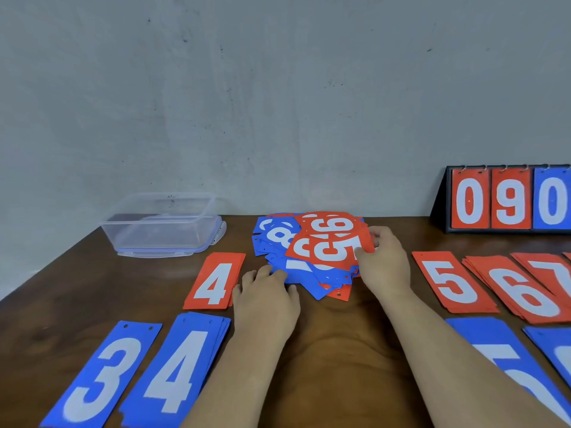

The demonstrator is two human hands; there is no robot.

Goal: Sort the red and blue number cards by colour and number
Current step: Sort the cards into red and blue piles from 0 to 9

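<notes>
A mixed heap of red and blue number cards (278,239) lies at the middle back of the table. My right hand (383,261) pinches the right edge of a red 5 card (336,250) on top of the heap. My left hand (265,301) rests with its fingers on the heap's blue front-left edge. Sorted stacks lie around: red 4 (214,281), blue 3 (103,375), blue 4 (179,370) on the left; red 5 (451,281), red 6 (522,291), red 7 (556,273) and a blue 5 (506,356) on the right.
An empty clear plastic box (160,225) sits on its lid at the back left. A black flip scoreboard (506,199) showing 0, 9, 0 stands at the back right. Bare brown tabletop (340,350) lies between my forearms. A grey wall backs the table.
</notes>
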